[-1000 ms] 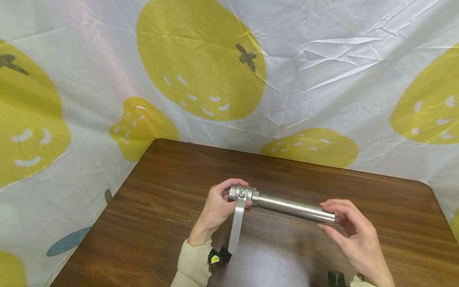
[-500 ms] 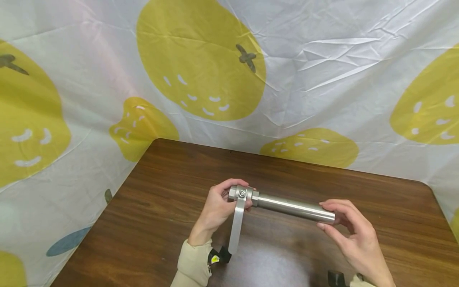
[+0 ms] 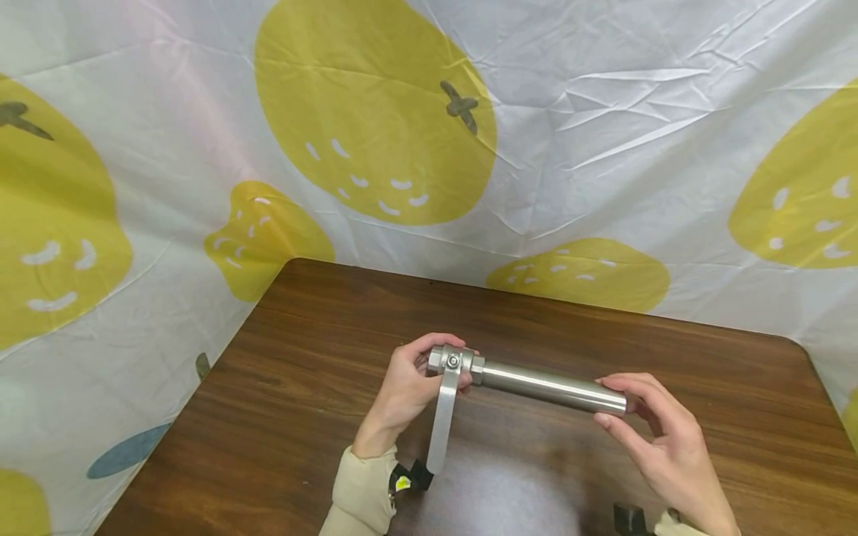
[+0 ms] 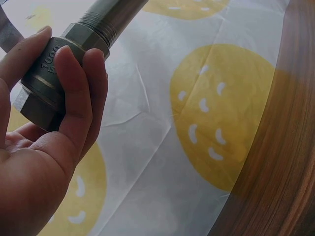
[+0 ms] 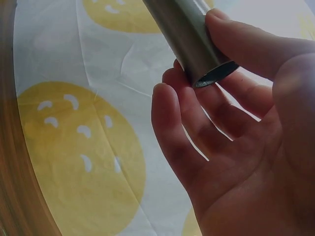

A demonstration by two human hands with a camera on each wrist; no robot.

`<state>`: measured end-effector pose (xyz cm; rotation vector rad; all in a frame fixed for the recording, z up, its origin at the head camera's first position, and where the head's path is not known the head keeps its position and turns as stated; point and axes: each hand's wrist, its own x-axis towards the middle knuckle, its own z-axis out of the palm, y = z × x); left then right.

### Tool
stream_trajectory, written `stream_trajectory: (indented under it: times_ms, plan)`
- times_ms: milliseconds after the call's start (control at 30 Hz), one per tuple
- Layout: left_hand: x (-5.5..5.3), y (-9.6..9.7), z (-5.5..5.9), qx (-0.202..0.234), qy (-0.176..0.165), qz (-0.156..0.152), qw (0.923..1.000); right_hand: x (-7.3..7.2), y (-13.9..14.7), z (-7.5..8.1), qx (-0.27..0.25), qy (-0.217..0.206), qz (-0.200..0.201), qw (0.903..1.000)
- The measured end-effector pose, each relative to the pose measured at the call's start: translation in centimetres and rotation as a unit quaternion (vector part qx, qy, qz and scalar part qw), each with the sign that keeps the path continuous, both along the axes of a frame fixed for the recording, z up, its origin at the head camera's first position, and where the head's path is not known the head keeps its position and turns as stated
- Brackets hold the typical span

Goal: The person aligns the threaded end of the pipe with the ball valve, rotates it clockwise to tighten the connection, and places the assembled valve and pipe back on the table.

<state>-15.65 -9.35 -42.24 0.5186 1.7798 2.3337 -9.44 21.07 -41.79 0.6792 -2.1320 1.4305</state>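
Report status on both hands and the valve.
Left hand grips valve; right hand pinches pipe near free end. Pipe seated in valve, some thread showing. Nothing visible in the way.

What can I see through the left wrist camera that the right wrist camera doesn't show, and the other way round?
Only the left wrist view: the left hand gripping the metal valve, with raised lettering that includes "1000", and the screw threads where the pipe meets it.

Only the right wrist view: the right hand holding the pipe's far end, with its hollow opening visible.

Both: part of the pipe, the white cloth with yellow printed shapes, and a strip of brown wooden table.
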Motion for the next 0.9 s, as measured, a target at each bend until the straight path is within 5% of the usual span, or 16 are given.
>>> stream_trajectory:
  times_ms: [633, 900]
  plan:
    - [0.13, 0.05, 0.10, 0.003, -0.004, -0.005, 1.0000, 0.17, 0.39, -0.12, 0.026, -0.014, -0.014, 0.9995]
    - [0.16, 0.14, 0.13, 0.013, -0.013, -0.013, 0.9997, 0.55, 0.49, 0.25, 0.056, -0.065, -0.039, 0.9956]
